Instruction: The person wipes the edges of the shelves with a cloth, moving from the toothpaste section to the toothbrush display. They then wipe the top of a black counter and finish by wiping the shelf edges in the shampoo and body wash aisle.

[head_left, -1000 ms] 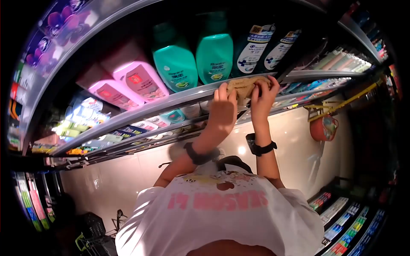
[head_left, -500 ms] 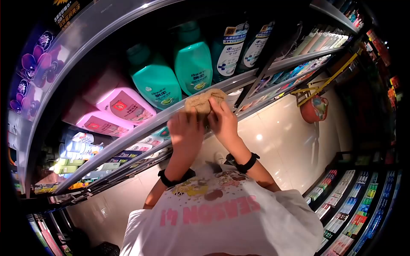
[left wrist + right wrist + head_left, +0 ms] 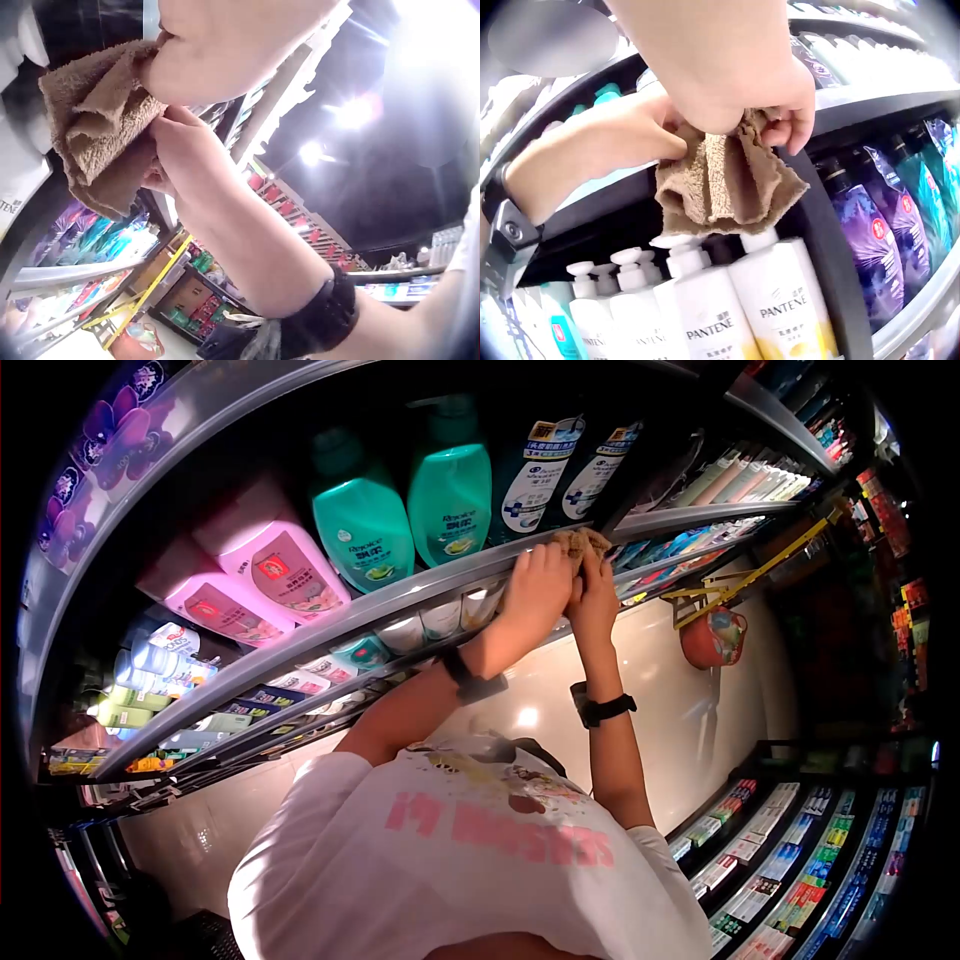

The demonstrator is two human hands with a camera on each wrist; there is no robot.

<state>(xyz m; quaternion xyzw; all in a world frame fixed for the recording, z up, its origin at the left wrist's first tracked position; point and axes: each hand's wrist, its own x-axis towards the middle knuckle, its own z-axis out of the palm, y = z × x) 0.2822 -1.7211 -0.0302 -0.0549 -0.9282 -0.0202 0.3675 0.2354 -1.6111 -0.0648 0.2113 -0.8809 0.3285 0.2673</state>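
Observation:
A folded brown terry cloth is at the front edge of the bottle shelf, close to the upright between two shelf bays. My left hand grips its left side, and my right hand holds it close beside. Ridged folds of the cloth hang below both hands in the right wrist view, overlapping white pump bottles on the shelf underneath. In the left wrist view the cloth bunches up at the fingers. Both wrists carry black bands.
Green bottles, pink bottles and dark bottles with white labels line the shelf behind the edge. Purple bottles fill the neighbouring bay. A yellow folding frame and a red bucket stand on the floor at right.
The cloth first went left along the shelf edge to below the green bottles, then right again past the white-labelled bottles to the upright. Both hands moved with it and kept hold.

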